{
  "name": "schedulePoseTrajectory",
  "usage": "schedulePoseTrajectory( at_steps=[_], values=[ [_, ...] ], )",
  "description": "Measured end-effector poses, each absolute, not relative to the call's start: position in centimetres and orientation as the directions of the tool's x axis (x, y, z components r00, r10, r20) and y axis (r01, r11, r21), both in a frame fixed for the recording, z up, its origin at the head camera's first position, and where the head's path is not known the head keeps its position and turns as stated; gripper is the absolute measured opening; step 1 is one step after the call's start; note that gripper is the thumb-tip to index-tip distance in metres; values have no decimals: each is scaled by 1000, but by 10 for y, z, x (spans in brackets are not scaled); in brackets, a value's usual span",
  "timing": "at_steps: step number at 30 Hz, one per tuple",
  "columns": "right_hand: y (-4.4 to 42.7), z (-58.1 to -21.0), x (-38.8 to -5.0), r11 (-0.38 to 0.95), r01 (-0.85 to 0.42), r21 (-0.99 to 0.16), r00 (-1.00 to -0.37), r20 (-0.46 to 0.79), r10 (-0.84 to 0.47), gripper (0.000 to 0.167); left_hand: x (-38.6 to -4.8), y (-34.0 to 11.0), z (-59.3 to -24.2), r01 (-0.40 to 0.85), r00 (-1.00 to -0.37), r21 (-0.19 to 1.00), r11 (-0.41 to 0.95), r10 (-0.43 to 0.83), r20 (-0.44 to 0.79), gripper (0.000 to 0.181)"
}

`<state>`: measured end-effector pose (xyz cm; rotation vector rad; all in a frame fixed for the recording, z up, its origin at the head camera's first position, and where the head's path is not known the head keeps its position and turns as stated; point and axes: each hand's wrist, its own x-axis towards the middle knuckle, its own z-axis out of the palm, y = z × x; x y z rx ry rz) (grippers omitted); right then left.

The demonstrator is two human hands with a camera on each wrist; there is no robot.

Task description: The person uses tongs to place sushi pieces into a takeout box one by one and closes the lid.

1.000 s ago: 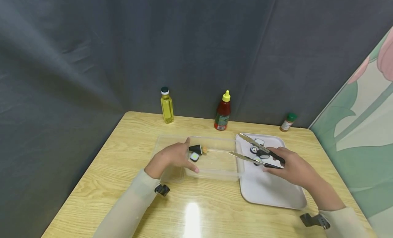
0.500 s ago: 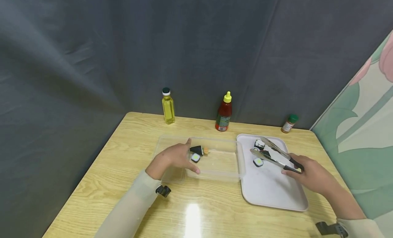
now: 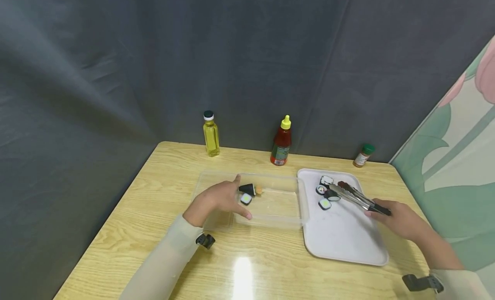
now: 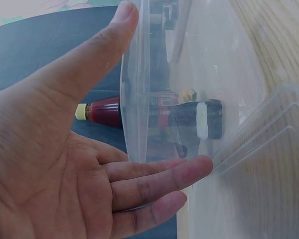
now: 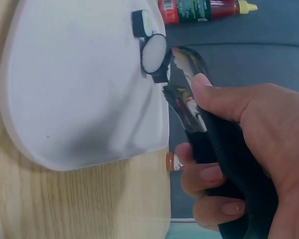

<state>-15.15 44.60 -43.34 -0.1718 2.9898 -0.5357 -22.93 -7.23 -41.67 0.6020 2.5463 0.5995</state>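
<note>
My left hand spans the left end of a clear plastic container, thumb and fingers spread and mostly straight. Inside, near that hand, lie a dark cone-shaped hand roll and a square sushi piece. My right hand grips the black handles of metal tongs, whose tips are a little apart. They hover near several sushi pieces at the back of the white tray, among them an oval one and a square one. Nothing shows between the tips.
An oil bottle, a red sauce bottle and a green-capped spice jar stand along the table's back edge. Behind them hangs a dark curtain. The tray's left edge lies against the container's right end.
My right hand has drawn the tongs rightward from beside the container to above the tray, and their arms have come closer together. The left hand stays in place.
</note>
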Motion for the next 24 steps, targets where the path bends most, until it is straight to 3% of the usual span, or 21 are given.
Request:
schedulePoseTrajectory(
  at_steps=[16,24],
  values=[
    [456,-422,-153,889,-55,-454,-952,-245,-184,67,-230,-75,-416,304,-802,494,815,499,-330,143],
    [464,-427,-141,893,-171,-417,-965,-114,-238,57,-230,-74,-416,304,-797,495,814,502,-336,143]
  ],
)
